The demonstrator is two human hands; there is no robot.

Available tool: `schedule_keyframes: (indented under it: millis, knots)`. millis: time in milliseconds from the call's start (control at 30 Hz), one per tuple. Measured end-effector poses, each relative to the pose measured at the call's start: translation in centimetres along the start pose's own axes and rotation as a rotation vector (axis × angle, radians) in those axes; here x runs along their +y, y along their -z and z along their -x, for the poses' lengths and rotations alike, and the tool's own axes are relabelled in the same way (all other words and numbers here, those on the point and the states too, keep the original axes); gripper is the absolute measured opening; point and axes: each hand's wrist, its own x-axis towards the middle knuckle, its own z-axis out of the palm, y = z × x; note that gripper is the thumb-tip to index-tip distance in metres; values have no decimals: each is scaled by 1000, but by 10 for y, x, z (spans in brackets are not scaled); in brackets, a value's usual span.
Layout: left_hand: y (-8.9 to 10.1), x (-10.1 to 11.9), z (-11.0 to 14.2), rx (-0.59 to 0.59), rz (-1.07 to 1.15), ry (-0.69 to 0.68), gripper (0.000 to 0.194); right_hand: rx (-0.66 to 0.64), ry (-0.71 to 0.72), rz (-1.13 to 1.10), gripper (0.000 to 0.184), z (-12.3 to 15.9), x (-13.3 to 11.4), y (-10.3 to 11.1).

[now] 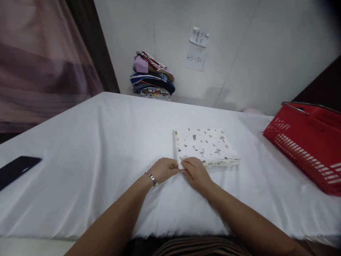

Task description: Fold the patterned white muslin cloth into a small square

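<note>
A folded white cloth (205,142) printed with small palm trees, a flamingo and leaves lies flat on the white-covered table in front of me. Its layers show along the near edge. My left hand (163,169), with a metal-banded watch (153,179) at the wrist, pinches the cloth's near left corner between thumb and fingers. Right beside it, my right hand (195,173) has its fingers bent over the same corner, thumb underneath. Both sets of fingertips almost meet there.
A red plastic basket (303,142) with a metal handle stands at the right. A dark phone-like object (18,170) lies at the left edge. Folded fabrics (153,76) are stacked at the back against the wall, below and left of paper notes (195,58). A pinkish curtain (39,67) hangs at left.
</note>
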Motion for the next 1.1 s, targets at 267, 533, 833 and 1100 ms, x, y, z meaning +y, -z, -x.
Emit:
schedule_keyframes:
  millis: [267,533,833,1100]
  knots:
    - [4,1,1,73,52,-76,24,-4,-11,26,17,-4,0,-1]
    - [-4,-9,-9,34,35,-108,39,-78,-4,154,24,-6,1,9]
    - [0,-3,-9,-3,38,-70,37,-80,-258,274,34,52,56,71]
    - [-1,-2,-9,-10,14,-71,33,398,-1041,-244,20,86,121,122]
